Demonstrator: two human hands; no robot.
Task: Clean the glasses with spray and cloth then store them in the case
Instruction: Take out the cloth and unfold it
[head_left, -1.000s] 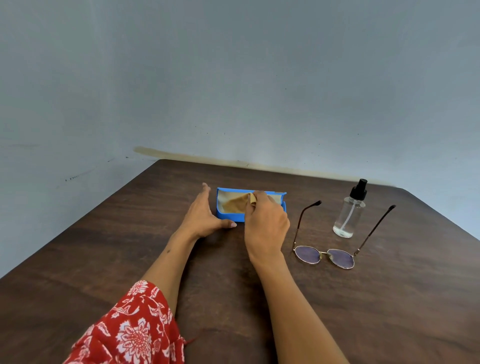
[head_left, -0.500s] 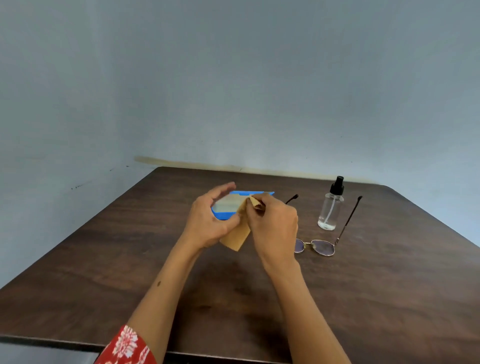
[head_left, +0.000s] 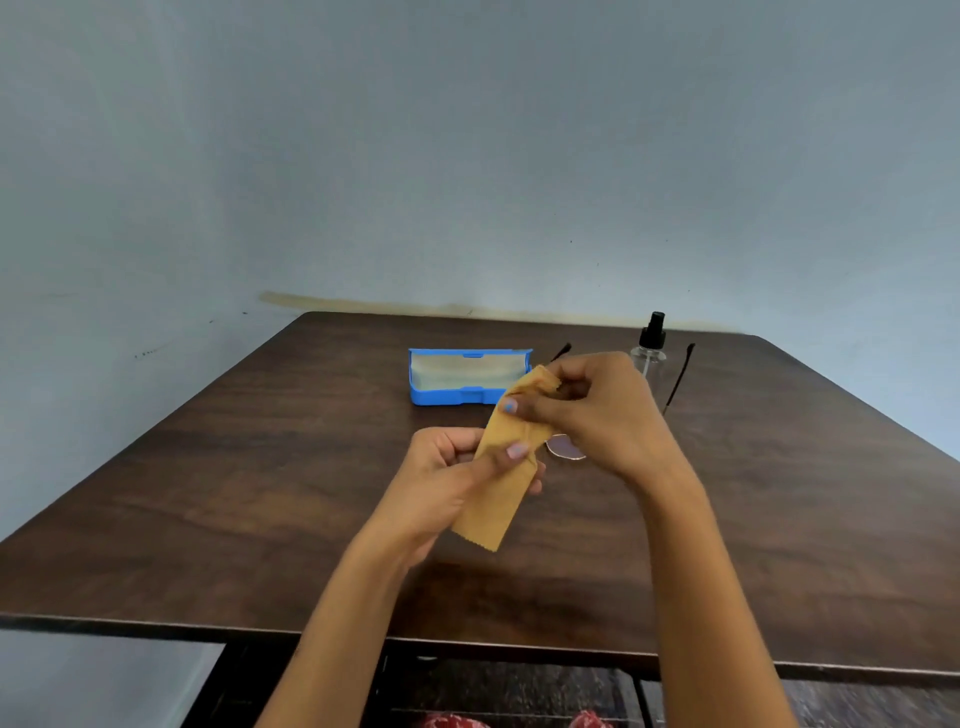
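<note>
Tan cloth (head_left: 500, 467), folded into a narrow strip with a pinked lower edge, hangs slantwise in the air over the dark wooden table (head_left: 208, 493) in the head view, held between both hands. The left hand (head_left: 452, 483) pinches the strip at its middle, thumb pressed on the front face and fingers curled behind it. The right hand (head_left: 597, 410) grips the upper end, thumb on the cloth's near face and fingers bent round the top corner, which sticks out above them. Beyond the cloth, toward the far side of the table, the blue glasses case (head_left: 467, 376) lies open with its lid up, showing a pale lining; nothing can be seen inside it. The glasses (head_left: 563, 448) rest on the table to the right of the case, mostly hidden behind the right hand: one tinted round lens shows just below the wrist, and the dark tips of the two temples rise on either side of the hand, so the arms are unfolded. The clear spray bottle (head_left: 649, 353) with a black pump top stands upright near the far edge, between those two temple tips and partly covered by the right hand's knuckles. A pale blue-grey wall (head_left: 467, 156) rises behind the table, and a bit of red patterned fabric (head_left: 452, 721) shows at the bottom edge.
</note>
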